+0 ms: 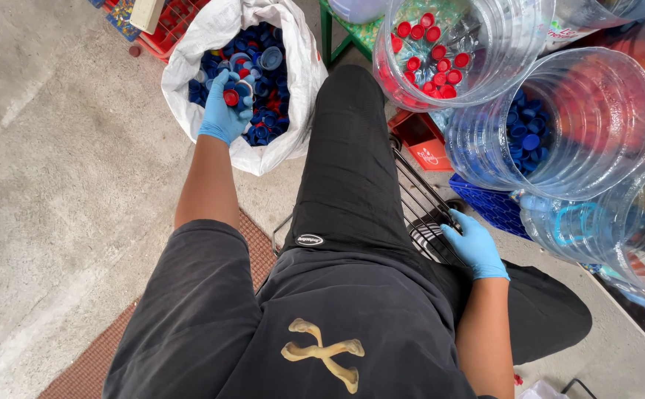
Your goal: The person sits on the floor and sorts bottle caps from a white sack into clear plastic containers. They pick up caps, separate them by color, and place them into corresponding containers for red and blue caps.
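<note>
Caps, small round plastic bottle caps (263,89), mostly blue with some red: heaped inside white woven plastic sack (293,111) at 11 o'clock, mouth rolled open on grey concrete floor (56,185). Far too many to count.

Handling, by judgement: light, rigid, smooth, prone to slip and scatter from a loose scoop; not fragile. Best taken by the rim between thumb and fingertip, one by one, or cupped in small handfuls.

Left hand (225,107), blue disposable glove: reached into the sack, fingers curled partly closed around a small clutch, one red plastic cap (231,97) uppermost, a pale ring-like piece just beside it; exact number held cannot be told.

Right hand (476,247), blue disposable glove: at 4 o'clock, loosely open, holding nothing, fingertips resting on black wire rack (418,210) beside the outstretched leg.

Receptacles, large clear plastic water jugs laid on their sides, 1 to 3 o'clock: four at least.
- Jug with red caps (514,29), about sixteen visible.
- Jug with blue caps (596,125), count unclear.
- Further jug (618,229), contents blurred.

Sundries: one red plastic crate (163,33) at 12 o'clock; one blue plastic crate (489,203) under the jugs; one brown floor mat (86,369) at 7 o'clock.
</note>
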